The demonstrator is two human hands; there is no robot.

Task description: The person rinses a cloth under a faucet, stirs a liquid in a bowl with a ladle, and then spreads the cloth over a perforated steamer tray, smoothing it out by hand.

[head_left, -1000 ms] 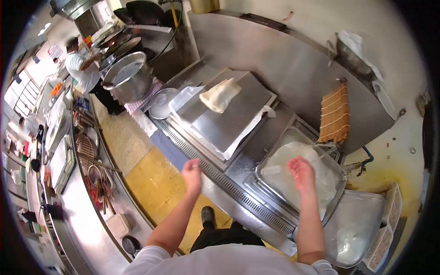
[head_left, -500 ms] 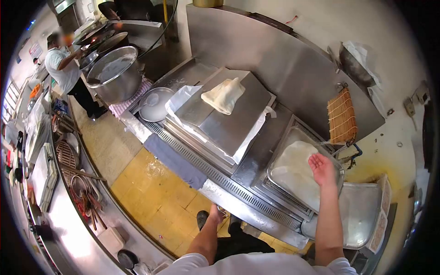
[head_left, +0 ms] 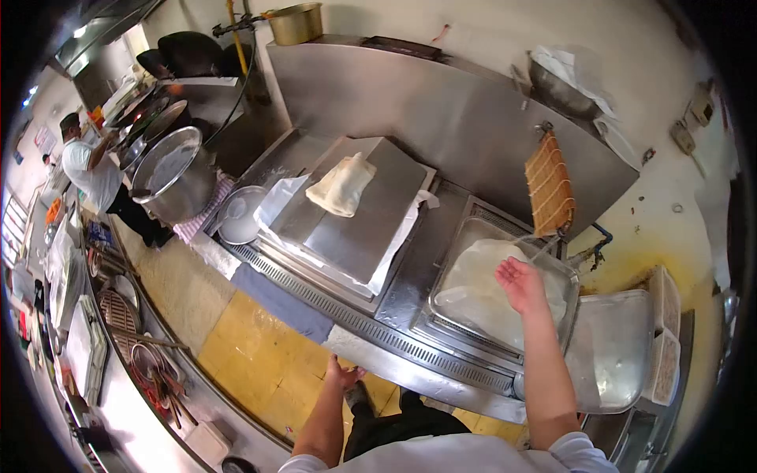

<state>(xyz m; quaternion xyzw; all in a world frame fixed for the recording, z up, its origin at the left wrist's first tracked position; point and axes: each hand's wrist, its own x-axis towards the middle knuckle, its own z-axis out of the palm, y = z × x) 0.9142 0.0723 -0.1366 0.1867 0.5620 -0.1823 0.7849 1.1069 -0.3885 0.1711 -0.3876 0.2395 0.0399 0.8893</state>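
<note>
My right hand (head_left: 519,282) is raised over a metal tray (head_left: 441,293) that holds a pale, flat sheet (head_left: 481,272). Its fingers are apart and slightly curled, with nothing in them. A thin stream of water from a tap runs down beside the hand. Low in front of the counter's edge, my left hand (head_left: 344,374) hangs above the yellow floor, fingers spread and empty. A folded cream cloth (head_left: 342,186) lies on a metal box-shaped lid (head_left: 331,229), with white cloth showing around the lid's edges.
A bamboo mat (head_left: 550,185) hangs by the wall behind the tray. An empty-looking metal tray (head_left: 611,347) stands at the right. Far left, a person (head_left: 98,173) stands by woks near a large steel pot (head_left: 169,177). A blue-grey cloth (head_left: 282,303) covers part of the counter edge.
The view has shifted, so the counter and its items appear further left. My left hand's fingers are now spread more visibly; my right hand remains over the tray.
</note>
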